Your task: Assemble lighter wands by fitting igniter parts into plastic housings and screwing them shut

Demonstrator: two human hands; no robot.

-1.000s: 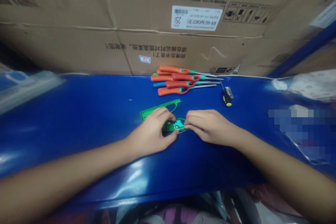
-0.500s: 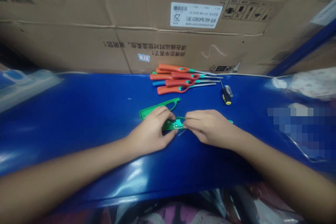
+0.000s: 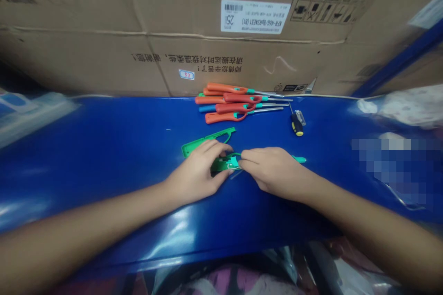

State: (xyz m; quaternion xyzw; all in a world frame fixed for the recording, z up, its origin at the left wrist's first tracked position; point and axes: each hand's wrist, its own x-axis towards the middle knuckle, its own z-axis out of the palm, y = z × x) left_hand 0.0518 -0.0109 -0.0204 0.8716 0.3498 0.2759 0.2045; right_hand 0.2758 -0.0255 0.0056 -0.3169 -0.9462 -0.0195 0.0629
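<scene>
A green half-shell of a long-nosed lighter [image 3: 221,164] lies on the blue table with its inner parts and a thin pale wire showing. My left hand [image 3: 200,168] grips it from the left, thumb on the near side and fingers on the far side. At its middle, the fingers of my right hand [image 3: 273,171] are pinched together; what they hold is hidden. A green tip [image 3: 299,159] sticks out beyond my right hand. The other green shell half [image 3: 194,146] rests just behind my left hand, its hollow side up.
Several orange and red long-nosed lighters [image 3: 228,108] are piled at the back against a large cardboard box [image 3: 104,55]. To their right lies a black-and-yellow screwdriver [image 3: 296,125] beside a small clear piece [image 3: 301,118]. A patterned white bag [image 3: 415,106] sits at the right.
My right hand has shifted slightly, and more of the green tip beyond it shows. My left hand keeps its grip. The whole view has moved a little.
</scene>
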